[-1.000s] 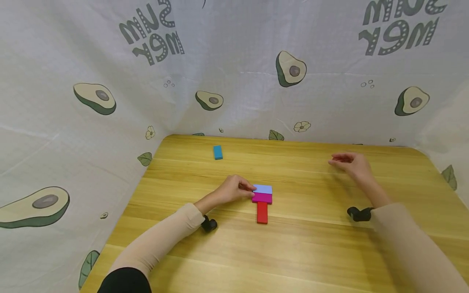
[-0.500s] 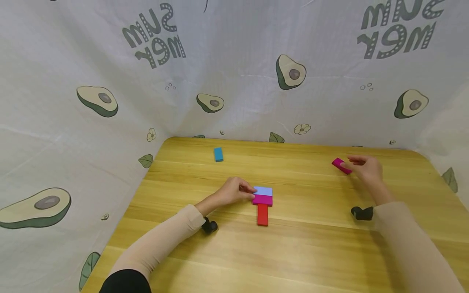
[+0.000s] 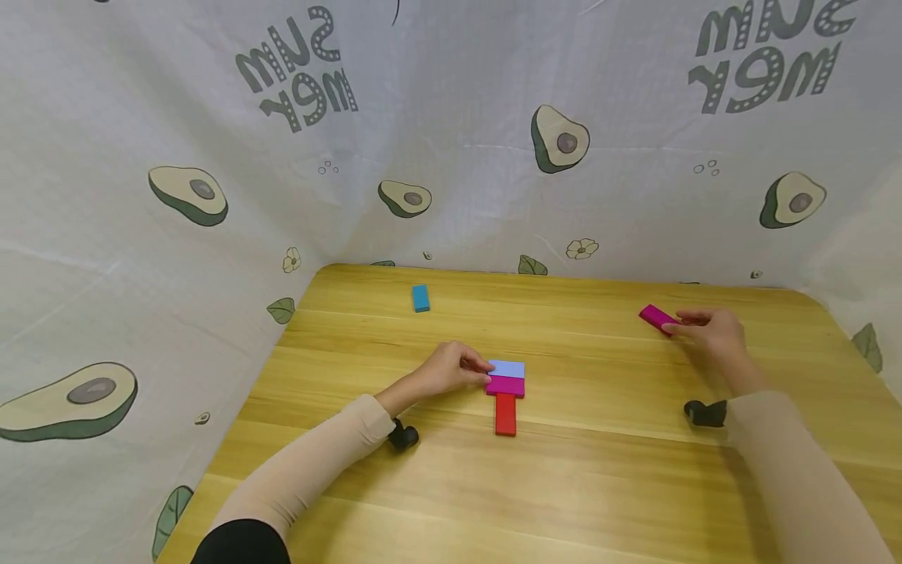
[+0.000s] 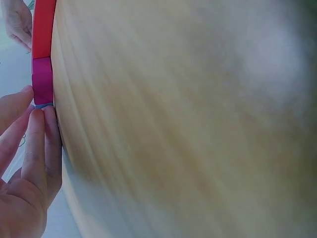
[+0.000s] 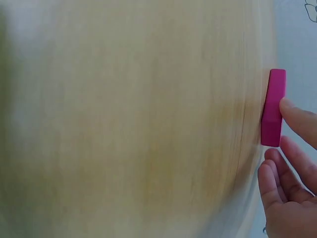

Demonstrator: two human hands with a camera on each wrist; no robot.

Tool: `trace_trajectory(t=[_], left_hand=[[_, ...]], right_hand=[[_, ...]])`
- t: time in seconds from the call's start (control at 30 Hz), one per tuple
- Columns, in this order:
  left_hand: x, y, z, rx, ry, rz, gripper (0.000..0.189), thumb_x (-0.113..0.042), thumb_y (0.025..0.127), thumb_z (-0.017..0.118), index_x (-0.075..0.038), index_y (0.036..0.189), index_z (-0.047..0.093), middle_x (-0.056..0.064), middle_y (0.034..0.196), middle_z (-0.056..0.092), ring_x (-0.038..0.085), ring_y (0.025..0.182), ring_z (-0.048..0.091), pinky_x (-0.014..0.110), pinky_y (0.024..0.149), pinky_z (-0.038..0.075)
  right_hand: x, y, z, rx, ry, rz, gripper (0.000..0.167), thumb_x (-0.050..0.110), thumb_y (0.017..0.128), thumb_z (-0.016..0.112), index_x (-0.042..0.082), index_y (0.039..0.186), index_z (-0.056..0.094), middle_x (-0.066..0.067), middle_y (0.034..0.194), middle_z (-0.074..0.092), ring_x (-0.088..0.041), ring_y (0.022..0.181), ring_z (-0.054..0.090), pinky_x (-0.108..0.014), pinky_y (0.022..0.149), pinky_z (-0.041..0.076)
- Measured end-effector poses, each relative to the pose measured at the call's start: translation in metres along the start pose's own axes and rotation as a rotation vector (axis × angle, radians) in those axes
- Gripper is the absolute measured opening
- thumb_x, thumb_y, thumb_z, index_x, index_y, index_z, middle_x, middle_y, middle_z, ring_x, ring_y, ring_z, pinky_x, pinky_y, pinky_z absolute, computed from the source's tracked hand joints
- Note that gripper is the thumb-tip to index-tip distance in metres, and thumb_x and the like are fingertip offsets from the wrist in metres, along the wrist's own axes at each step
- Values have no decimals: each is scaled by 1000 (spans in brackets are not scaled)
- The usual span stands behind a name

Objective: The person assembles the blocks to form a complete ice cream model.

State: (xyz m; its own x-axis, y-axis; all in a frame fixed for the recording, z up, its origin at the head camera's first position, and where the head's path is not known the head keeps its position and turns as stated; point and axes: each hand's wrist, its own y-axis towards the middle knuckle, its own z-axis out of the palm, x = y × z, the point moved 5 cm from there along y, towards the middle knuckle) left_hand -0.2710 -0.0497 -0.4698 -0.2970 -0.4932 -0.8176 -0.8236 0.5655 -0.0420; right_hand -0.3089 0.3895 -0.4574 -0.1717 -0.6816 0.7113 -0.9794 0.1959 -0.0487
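Note:
In the head view my left hand (image 3: 451,368) rests its fingertips at the left end of a light blue block (image 3: 509,369) and the magenta block (image 3: 509,387) beside it. A red block (image 3: 505,415) joins the magenta one, pointing toward me. The left wrist view has the thumb at the side of the magenta block (image 4: 42,82). Over on the right, another magenta block (image 3: 657,318) lies slanted on the table. My right hand (image 3: 713,333) touches its right end with the thumb. In the right wrist view the fingers (image 5: 271,183) spread loosely below that block (image 5: 273,109).
A blue block (image 3: 420,298) lies alone at the back left of the wooden table (image 3: 592,486). Behind and left of the table hangs a white cloth (image 3: 465,102) printed with avocados. Dark wrist cameras (image 3: 403,435) sit on both sleeves.
My right hand has moved to the right, and the magenta block it covered now shows beside the fingers. The left hand stays at the joined blocks.

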Motion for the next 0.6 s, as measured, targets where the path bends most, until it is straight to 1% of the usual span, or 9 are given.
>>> trace_trajectory(t=[0.07,0.13,0.17,0.2,0.27,0.3,0.4,0.6], left_hand=[[0,0,0,-1,2,1,17,-12,90,76,-6,105,78,2,105,75,3,87,64,19,74,54],[0,0,0,-1,4,1,17,-12,90,76,-6,105,79,2,104,75,4,87,64,19,74,54],[0,0,0,-1,4,1,17,-12,90,76,-6,105,79,2,104,75,4,87,64,19,74,54],[-1,0,0,0,4,1,17,-12,90,76,-6,105,79,2,104,75,4,87,65,19,75,54],[-1,1,0,0,-1,3,17,-11,90,76,-5,105,79,3,103,75,6,88,65,20,76,54],[-1,1,0,0,-2,3,17,-11,90,76,-5,105,79,3,103,75,6,89,65,20,76,54],[-1,1,0,2,-2,-2,16,-11,90,76,-5,105,79,3,103,75,6,89,65,20,76,54],[-1,0,-1,-1,-8,-9,16,-11,90,76,-5,105,79,2,103,75,5,88,65,19,75,54]], right_hand=[[-1,0,0,6,0,-1,62,32,92,74,-15,128,57,-19,105,73,-45,118,48,-29,80,39],[-2,0,1,14,-3,-5,63,33,92,74,-16,128,57,-27,114,68,-46,118,47,-36,84,42],[-2,0,1,17,-11,-11,63,33,92,74,-16,128,57,-28,115,67,-47,117,47,-36,84,42],[-2,0,1,22,-17,-15,63,34,92,73,-16,127,57,-32,119,63,-48,117,46,-41,86,42],[-2,0,1,29,-25,-19,64,35,92,72,-16,127,56,-35,123,59,-49,117,46,-51,90,41],[-3,0,1,33,-28,-22,64,35,93,72,-17,127,56,-36,124,58,-50,116,46,-53,91,40],[-3,0,2,43,-29,-19,64,36,94,70,-17,127,55,-37,127,55,-49,113,46,-54,90,40],[-4,-1,4,59,-19,1,65,37,95,68,-17,129,54,-39,131,50,-49,114,44,-57,93,39]])
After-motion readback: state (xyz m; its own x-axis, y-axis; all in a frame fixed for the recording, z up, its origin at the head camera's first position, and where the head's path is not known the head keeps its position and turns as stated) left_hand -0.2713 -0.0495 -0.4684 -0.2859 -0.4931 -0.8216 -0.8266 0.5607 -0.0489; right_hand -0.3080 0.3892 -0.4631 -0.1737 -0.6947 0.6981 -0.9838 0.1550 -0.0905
